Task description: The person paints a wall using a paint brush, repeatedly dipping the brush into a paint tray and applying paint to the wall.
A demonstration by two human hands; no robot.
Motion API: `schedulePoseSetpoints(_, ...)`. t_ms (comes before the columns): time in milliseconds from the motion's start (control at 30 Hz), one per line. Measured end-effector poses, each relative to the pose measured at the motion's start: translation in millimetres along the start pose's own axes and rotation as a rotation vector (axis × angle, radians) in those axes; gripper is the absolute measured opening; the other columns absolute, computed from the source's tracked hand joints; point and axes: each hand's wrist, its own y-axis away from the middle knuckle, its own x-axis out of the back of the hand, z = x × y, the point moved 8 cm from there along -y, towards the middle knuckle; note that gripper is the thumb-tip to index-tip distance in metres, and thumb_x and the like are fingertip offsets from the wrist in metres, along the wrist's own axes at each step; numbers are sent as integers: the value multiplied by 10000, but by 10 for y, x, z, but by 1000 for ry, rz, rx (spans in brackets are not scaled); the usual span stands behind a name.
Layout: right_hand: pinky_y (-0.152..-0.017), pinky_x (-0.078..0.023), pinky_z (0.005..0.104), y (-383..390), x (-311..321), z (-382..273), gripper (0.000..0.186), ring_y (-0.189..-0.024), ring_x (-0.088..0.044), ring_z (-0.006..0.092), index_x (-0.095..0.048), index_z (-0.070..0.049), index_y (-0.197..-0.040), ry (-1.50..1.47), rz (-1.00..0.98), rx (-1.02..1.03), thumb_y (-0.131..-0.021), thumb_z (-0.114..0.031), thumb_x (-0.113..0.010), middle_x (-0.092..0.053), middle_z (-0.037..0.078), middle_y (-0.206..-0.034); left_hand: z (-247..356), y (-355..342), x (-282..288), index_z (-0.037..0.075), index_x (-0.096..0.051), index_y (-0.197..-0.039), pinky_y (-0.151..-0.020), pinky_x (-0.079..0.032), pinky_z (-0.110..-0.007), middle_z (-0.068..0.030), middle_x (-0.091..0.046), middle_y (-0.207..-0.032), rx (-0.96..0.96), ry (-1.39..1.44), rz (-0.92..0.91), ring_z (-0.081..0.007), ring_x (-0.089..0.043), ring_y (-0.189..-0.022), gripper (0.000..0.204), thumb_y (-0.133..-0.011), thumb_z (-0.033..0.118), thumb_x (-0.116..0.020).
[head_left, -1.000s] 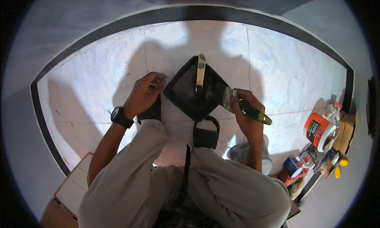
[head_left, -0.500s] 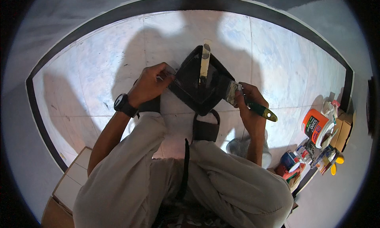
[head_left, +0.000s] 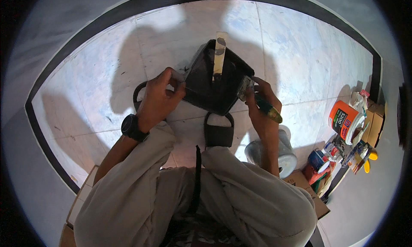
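Observation:
A black paint tray [head_left: 201, 99] rests on the floor ahead of my feet, its inside coated dark. A pale flat stick [head_left: 219, 54] with grey smudges leans in it, its upper end past the far rim. My left hand [head_left: 163, 92] is closed at the tray's left edge, thumb and fingers pinching there. In my right hand [head_left: 264, 103] is a paintbrush [head_left: 268, 108] with a dark green handle, gripped near its paint-smeared ferrule. The brush head lies at the tray's right side; its bristles are hard to make out against the dark tray.
A grey bucket-like container [head_left: 286, 155] stands beside my right forearm. Along the right wall sit an orange tub [head_left: 342, 120], a blue-and-white can [head_left: 318, 160], yellow-handled tool [head_left: 367, 166] and cardboard boxes [head_left: 376, 125]. White tiles [head_left: 81, 202] lie at lower left.
The brush has shifted toward the tray's right side, and its handle tilts more steeply. The tray appears slightly turned. My left hand stays at its edge. The whole view has shifted a little.

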Motion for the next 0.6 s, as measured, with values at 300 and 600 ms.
schedulePoseSetpoints(300, -689, -568, 347, -34, -100, -137, 295, -816, -737, 234, -636, 37, -1220, 93, 33, 93, -954, -78, -688, -729, 207, -1005, 79, 40, -43, -44, -515, -950, -659, -624, -314, -159, -670, -884, 70, 53, -51, -177, -706, -832, 204, -931, 50, -695)
schedulePoseSetpoints(600, -722, -568, 332, -99, -217, 23, 283, -836, -737, 219, -660, 21, -1201, 67, 15, 55, -942, -81, -708, -743, 191, -974, 47, 62, -68, -31, -555, -1036, -652, -608, -311, -134, -677, -909, -8, -29, -62, -160, -691, -802, 151, -958, 31, -668)
